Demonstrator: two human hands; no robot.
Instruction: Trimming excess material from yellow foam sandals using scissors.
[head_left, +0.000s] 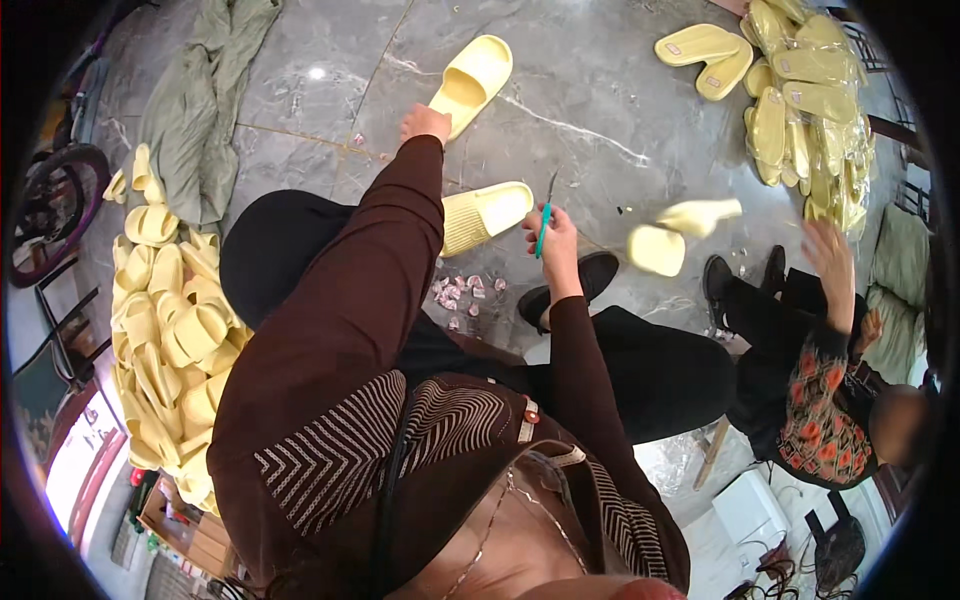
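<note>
On the grey floor ahead lies a yellow slipper [478, 78]. My left hand [425, 124] is closed at its near left edge, the fingers partly hidden. A second yellow slipper [487, 217], its ribbed sole showing, rests nearer to me, partly behind my left sleeve. My right hand [560, 240] grips scissors [543, 230] with teal handles and a slim pointed blade directed away from me. The blade is just right of the second slipper and apart from it.
A pile of yellow slippers [165, 330] lies at left, below a grey-green cloth [200, 110]. Small scraps [460, 290] dot the floor. At right are two blurred slippers [656, 250], a seated person [820, 400] with one hand raised, and bagged slippers [815, 100].
</note>
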